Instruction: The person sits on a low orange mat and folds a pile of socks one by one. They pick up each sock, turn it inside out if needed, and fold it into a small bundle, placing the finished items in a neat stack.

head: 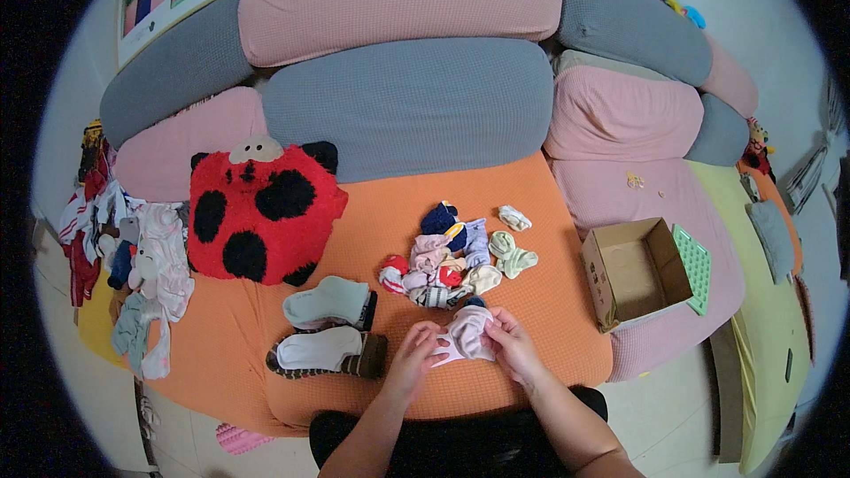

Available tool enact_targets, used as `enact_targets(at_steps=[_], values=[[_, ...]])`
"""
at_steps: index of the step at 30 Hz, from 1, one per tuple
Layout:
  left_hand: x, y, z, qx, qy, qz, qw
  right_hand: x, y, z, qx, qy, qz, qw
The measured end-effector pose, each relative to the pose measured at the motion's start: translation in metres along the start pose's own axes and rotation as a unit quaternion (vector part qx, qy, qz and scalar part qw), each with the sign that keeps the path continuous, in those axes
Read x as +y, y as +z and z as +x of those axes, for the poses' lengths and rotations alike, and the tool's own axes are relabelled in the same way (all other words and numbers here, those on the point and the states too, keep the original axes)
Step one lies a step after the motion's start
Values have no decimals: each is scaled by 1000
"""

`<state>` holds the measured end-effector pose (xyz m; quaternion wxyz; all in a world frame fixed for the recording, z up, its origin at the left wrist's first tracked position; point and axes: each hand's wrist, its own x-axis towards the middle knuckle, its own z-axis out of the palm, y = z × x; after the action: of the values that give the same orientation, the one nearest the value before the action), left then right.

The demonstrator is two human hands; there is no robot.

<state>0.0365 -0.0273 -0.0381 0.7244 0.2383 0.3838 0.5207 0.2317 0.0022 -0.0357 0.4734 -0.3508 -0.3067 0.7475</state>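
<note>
A pale pink sock (471, 331) is between my hands, just above the orange seat cover near its front edge. My right hand (514, 344) pinches its right side. At the lower left, the fingers of my left hand (418, 348) grip a white part of the cloth; whether this is a second sock is unclear. Just beyond lies a heap of small socks (435, 265) in several colours, with a dark blue one (475, 302) partly behind the held sock. To the left are flat stacks of socks, one topped with light mint (329, 302), the other with white (319, 348).
A red ladybird-style plush cushion (265, 212) lies left on the sofa, beside piled clothes (156, 259). An open cardboard box (634, 272) stands at right against a green perforated plastic piece (694, 269). Loose pale socks (511, 254) lie right of the heap. Sofa backrests (412, 106) rise behind.
</note>
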Motion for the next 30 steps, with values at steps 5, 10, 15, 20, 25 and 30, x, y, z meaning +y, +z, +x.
enact_targets(at_steps=[5,10,15,20,25,30], values=[[-10,3,-7,-26,110,207,972,2,11,-5,-33,-22,-77,996],[0,3,-6,31,123,295,947,2,14,-5,-4,-28,-74,997],[4,1,0,107,83,172,976,1,8,0,52,-66,-74,994],[11,-8,4,77,85,76,990,-12,2,0,96,-90,-38,991],[-6,1,-1,-4,86,238,967,-3,6,-1,67,-55,-78,993],[-4,-2,2,25,95,268,959,-1,14,-5,51,-26,-70,996]])
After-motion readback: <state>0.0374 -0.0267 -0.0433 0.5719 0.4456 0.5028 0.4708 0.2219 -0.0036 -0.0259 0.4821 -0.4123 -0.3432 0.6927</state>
